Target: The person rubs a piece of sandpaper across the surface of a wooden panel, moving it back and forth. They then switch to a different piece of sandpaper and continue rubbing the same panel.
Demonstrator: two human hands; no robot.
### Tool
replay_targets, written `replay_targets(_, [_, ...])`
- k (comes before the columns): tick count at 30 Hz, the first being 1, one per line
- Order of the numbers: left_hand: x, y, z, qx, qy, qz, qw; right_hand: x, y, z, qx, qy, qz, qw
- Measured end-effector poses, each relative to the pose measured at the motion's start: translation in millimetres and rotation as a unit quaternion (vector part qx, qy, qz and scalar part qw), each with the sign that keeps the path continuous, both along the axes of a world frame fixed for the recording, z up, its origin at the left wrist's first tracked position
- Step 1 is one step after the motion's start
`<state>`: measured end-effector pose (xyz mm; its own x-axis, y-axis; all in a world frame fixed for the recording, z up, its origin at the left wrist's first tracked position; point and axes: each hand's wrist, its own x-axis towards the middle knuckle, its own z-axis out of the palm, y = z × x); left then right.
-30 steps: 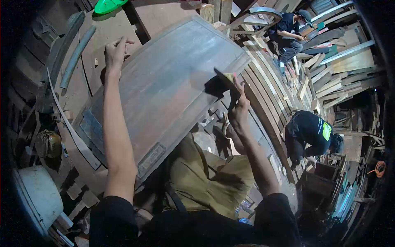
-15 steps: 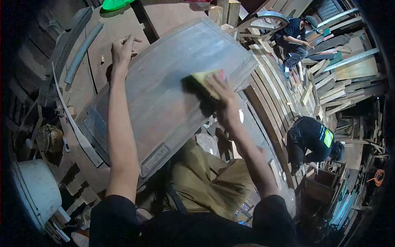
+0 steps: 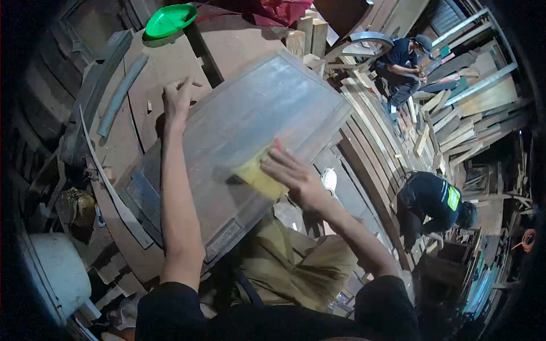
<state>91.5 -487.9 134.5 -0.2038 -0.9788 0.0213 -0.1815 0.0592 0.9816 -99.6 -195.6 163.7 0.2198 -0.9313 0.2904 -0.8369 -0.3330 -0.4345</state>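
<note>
A large wooden panel (image 3: 256, 108) is seen tilted across the middle of the scene, its near end resting over the person's lap, where olive cloth (image 3: 290, 258) is visible below it. The left hand (image 3: 177, 99) is laid on the panel's far left edge, with the fingers loosely stretched out and closed around nothing. A yellow pad (image 3: 257, 175) is held flat against the panel's near right part by the right hand (image 3: 293, 176), whose fingers are spread over it and pressed down; a red edge is shown at the pad's far end. A green bowl (image 3: 169, 20) is set on boards at the far left, well apart from the panel. A white bucket (image 3: 57, 275) is found at the near left. To the right, among stacked planks, a crouching person in black (image 3: 429, 196) is seen, and another person (image 3: 401, 59) is seated farther off.
</note>
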Motion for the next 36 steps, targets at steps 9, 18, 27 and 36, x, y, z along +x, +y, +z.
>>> replay_targets(9, [-2,4,9,0.025,-0.006,0.037,0.999,-36,-32,-7,-0.001,0.004,0.021,1.000])
replay_targets(18, [-8,7,18,0.022,-0.002,0.008,1.000,-68,-32,4,0.013,-0.035,-0.011,0.999])
replay_targets(27, [-6,13,21,0.010,-0.023,0.038,0.999,-120,-117,-29,-0.074,-0.147,-0.160,0.973])
replay_targets(36, [-11,15,21,0.044,-0.007,0.017,0.999,-127,-162,-38,-0.123,-0.009,-0.223,0.967])
